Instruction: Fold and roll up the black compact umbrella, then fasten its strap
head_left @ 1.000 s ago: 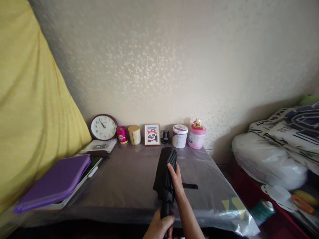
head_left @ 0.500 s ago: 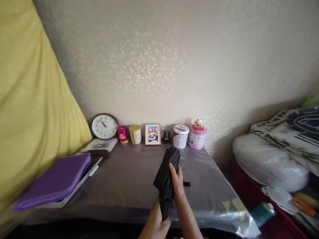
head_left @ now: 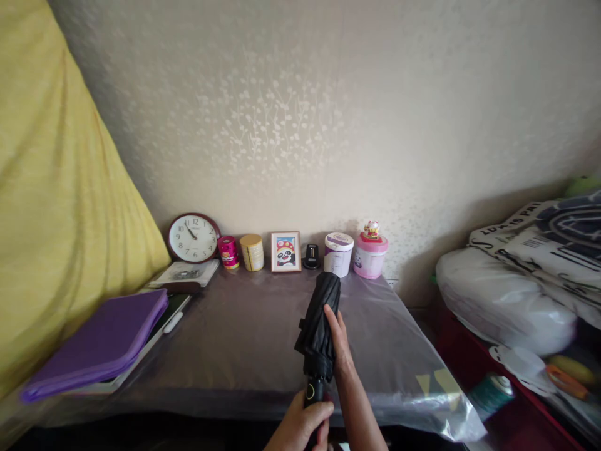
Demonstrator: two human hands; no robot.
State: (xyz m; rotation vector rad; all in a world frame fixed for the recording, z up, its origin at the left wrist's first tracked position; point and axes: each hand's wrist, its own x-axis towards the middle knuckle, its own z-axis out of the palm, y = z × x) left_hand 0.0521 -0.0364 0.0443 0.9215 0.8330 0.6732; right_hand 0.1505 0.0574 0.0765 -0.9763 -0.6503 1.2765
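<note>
A black folding umbrella (head_left: 320,322) is held up over the near part of the table, its canopy gathered around the shaft and its top pointing toward the wall. My left hand (head_left: 305,419) is closed around the black handle, just under a round button. Along the canopy's right side lies my right hand (head_left: 340,341), with the thumb on the fabric and the other fingers wrapped behind it, partly hidden. A small loose flap of fabric sticks out at the canopy's left side.
Along the wall stand a clock (head_left: 194,238), a pink can (head_left: 228,252), a yellow-lidded can (head_left: 252,252), a panda picture frame (head_left: 285,252), a small black device (head_left: 311,257) and two tubs (head_left: 338,255). A purple folder (head_left: 98,341) lies left; bagged bedding (head_left: 502,300) is right.
The umbrella has turned about its shaft, so the handle's button now shows. The black strap that stuck out at the right is gone from there. Its canopy looks more tightly gathered.
</note>
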